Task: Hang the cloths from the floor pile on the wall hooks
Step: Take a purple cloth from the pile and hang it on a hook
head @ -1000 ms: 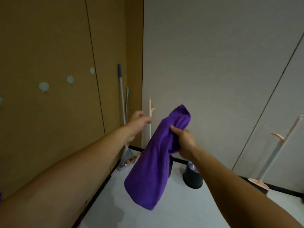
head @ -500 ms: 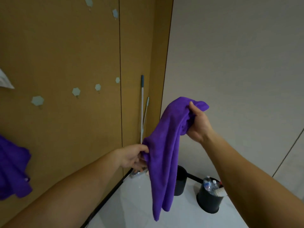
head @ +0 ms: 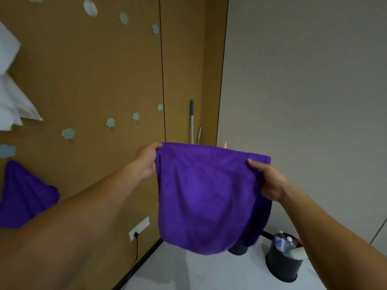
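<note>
A purple cloth [head: 207,197] hangs spread out in front of me, held by its top edge. My left hand [head: 146,160] grips the upper left corner and my right hand [head: 270,183] pinches the upper right corner. On the brown wall to the left are several pale cloud-shaped hooks, one at mid height [head: 68,133] and another higher up [head: 123,17]. Another purple cloth [head: 25,195] hangs on the wall at the lower left. A white cloth [head: 12,97] hangs above it at the left edge. The floor pile is out of view.
Two mop handles [head: 191,120] lean in the wall corner behind the cloth. A black bin [head: 282,266] with plastic bottles stands on the pale floor at the lower right, a second dark bin [head: 238,250] beside it. A wall socket [head: 139,228] with a plugged cable sits low on the brown wall.
The cloth was bunched in my right hand; my left hand took its other corner and both hands pulled it wide open. My view turned up and left, showing more hooks and hung cloths.
</note>
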### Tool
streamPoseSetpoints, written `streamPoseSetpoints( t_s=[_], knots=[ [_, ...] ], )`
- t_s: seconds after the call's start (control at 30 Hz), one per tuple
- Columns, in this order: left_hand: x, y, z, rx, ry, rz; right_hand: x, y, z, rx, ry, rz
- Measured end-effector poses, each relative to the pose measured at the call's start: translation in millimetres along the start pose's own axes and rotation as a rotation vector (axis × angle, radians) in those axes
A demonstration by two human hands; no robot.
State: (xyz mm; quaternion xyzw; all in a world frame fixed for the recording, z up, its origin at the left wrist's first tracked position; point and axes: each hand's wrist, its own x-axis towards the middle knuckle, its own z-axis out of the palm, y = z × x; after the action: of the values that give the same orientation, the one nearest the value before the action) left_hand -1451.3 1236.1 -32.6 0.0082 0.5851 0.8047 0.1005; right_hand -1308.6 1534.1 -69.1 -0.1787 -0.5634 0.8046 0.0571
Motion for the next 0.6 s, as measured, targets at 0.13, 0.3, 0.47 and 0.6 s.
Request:
streamPoseSetpoints(
  t_s=[0.13,0.3,0.47,0.6],
  knots=[
    [1,2,-16,0.045,0.115,0.04,6,18,-3,-0.251,0.124,0.077],
    [0,-3,-37,0.13,0.222,0.041,18,4,-5,-0.132,0.197,-0.097],
    [-1,-5,-59,0.22,0.329,0.03,22,7,7,-0.416,0.3,-0.148],
    [-3,-5,-69,0.167,0.348,0.027,23,-2,17,-0.44,0.34,-0.247]
  ],
)
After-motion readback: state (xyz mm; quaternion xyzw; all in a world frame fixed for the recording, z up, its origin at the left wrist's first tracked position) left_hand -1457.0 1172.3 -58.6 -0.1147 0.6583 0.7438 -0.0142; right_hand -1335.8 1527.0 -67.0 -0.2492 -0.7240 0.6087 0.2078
